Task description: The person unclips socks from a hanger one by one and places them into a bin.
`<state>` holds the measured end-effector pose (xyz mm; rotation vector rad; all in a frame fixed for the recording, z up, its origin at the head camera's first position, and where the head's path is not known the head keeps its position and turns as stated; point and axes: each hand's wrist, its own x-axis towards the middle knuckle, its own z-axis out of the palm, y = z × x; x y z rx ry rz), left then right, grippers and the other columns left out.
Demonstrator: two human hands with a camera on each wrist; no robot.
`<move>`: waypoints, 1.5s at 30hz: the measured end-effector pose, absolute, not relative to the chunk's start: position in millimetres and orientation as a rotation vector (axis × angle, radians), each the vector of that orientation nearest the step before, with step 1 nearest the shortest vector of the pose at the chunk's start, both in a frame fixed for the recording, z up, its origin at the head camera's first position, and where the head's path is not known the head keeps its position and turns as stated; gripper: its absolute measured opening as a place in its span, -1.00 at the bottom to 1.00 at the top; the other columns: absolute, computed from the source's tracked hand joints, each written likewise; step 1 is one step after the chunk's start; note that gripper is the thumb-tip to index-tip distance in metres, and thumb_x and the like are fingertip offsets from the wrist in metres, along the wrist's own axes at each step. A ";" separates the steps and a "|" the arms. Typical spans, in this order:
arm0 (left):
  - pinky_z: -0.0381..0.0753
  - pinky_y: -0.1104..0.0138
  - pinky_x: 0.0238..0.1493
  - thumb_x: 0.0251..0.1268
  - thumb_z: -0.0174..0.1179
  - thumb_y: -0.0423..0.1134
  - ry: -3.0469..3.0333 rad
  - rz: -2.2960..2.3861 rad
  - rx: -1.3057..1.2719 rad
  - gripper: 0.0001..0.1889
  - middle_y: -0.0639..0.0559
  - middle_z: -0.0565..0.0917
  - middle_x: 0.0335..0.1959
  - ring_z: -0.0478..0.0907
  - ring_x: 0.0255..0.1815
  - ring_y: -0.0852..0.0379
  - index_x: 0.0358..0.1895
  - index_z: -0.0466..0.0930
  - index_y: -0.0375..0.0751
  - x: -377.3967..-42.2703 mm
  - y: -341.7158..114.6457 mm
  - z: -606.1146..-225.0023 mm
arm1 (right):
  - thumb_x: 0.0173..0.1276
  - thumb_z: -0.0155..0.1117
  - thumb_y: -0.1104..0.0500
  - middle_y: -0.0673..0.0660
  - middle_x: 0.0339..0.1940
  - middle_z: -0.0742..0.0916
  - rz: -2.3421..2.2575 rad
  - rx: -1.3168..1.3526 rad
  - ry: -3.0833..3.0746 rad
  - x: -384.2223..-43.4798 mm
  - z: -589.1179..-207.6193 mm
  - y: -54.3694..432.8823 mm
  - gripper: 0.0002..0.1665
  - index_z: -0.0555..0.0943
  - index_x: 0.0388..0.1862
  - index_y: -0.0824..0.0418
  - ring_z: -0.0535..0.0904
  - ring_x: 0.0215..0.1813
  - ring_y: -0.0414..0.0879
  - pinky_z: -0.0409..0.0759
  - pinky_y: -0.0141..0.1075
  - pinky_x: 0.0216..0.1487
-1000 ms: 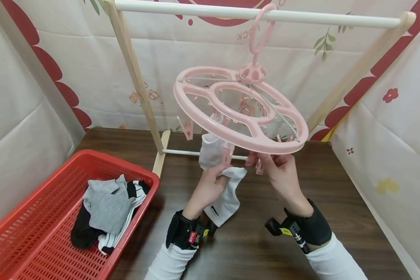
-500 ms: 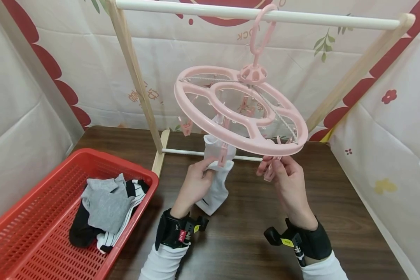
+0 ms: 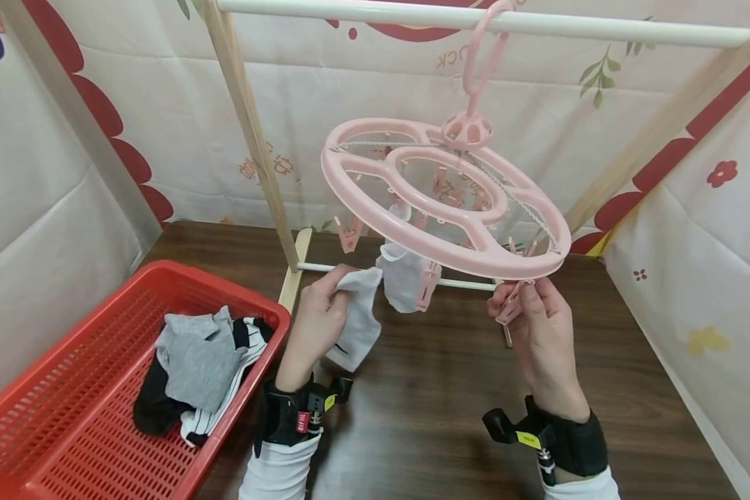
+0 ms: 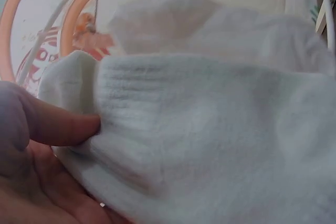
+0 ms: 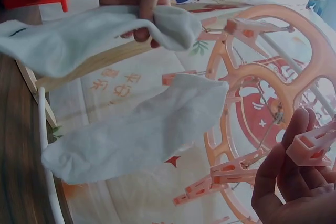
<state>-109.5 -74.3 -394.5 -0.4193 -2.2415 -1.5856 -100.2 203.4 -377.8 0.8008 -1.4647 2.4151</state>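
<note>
A pink round drying hanger with clothespins around it hangs from a white bar. My left hand pinches a white sock at its ribbed cuff, left of the hanger. In the left wrist view the thumb presses on the cuff of this sock. My right hand holds a pink clothespin under the hanger's front right rim, between thumb and fingers. Another white sock hangs under the hanger, behind a dangling clothespin; its length shows in the right wrist view.
A red plastic basket stands at the left, with grey, black and striped socks inside. The white bar rests on wooden posts. Printed cloth surrounds the dark wooden table at the back and sides.
My left hand has drawn the white sock leftward, away from the clothespin and the hanging sock. My right hand has shifted a little to the right along the rim with its clothespin.
</note>
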 end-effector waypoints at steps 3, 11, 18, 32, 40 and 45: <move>0.45 0.08 -0.12 0.23 -0.06 -0.59 -2.213 -1.587 -0.383 -0.67 -0.12 0.67 -0.14 0.53 -0.19 -0.02 -0.08 0.63 -0.27 -105.0 -83.0 -391.1 | 0.53 -0.10 0.34 0.24 -0.31 0.65 2.411 0.785 -1.470 -98.1 -376.7 204.1 -0.79 0.47 -0.05 0.44 0.58 -0.29 -0.04 0.57 -0.32 -0.12; 0.48 0.08 -0.13 0.30 -0.01 -0.59 -2.080 -1.536 -0.254 -0.74 -0.17 0.69 -0.14 0.58 -0.18 0.00 -0.11 0.63 -0.33 -82.0 -107.6 -375.0 | 0.53 -0.10 0.36 0.23 -0.31 0.65 2.438 0.800 -1.510 -94.5 -373.9 202.6 -0.79 0.50 -0.06 0.41 0.58 -0.27 -0.03 0.57 -0.32 -0.11; 0.38 0.29 -0.05 0.39 -0.06 -0.56 -1.907 -1.566 -0.138 -0.80 -0.08 0.62 -0.19 0.48 -0.17 0.11 -0.07 0.55 -0.48 -54.4 -127.9 -358.9 | 0.53 -0.11 0.37 0.21 -0.32 0.64 2.443 0.770 -1.540 -90.9 -374.4 202.3 -0.80 0.48 -0.06 0.41 0.57 -0.27 -0.05 0.55 -0.33 -0.12; 0.36 0.34 -0.16 0.41 0.04 -0.41 -1.571 -1.505 0.113 -0.80 -0.11 0.61 -0.28 0.51 -0.30 0.06 -0.07 0.60 -0.44 -22.6 -156.3 -343.6 | 0.51 -0.04 0.35 0.16 -0.36 0.66 2.408 0.567 -1.637 -85.5 -369.6 201.0 -0.76 0.50 -0.39 0.30 0.56 -0.31 -0.06 0.55 -0.35 -0.17; 0.31 0.29 -0.18 0.34 0.00 -0.51 -1.267 -1.603 0.324 -0.78 -0.20 0.61 -0.23 0.48 -0.26 0.00 -0.06 0.59 -0.34 -21.9 -174.9 -346.3 | 0.50 -0.03 0.38 0.19 -0.12 0.63 2.362 0.627 -1.926 -96.0 -384.5 201.0 -0.82 0.55 -0.11 0.33 0.57 -0.15 -0.04 0.54 -0.30 -0.04; 0.30 0.31 0.06 0.22 -0.14 -0.62 -1.289 -1.583 0.448 -0.49 -0.11 0.47 0.13 0.37 0.08 0.04 0.21 0.45 -0.19 -20.7 -182.1 -345.0 | 0.48 0.06 0.33 0.13 -0.06 0.65 2.133 0.630 -2.315 -103.1 -394.9 198.2 -0.71 0.50 0.12 0.35 0.58 -0.05 -0.06 0.53 -0.31 0.01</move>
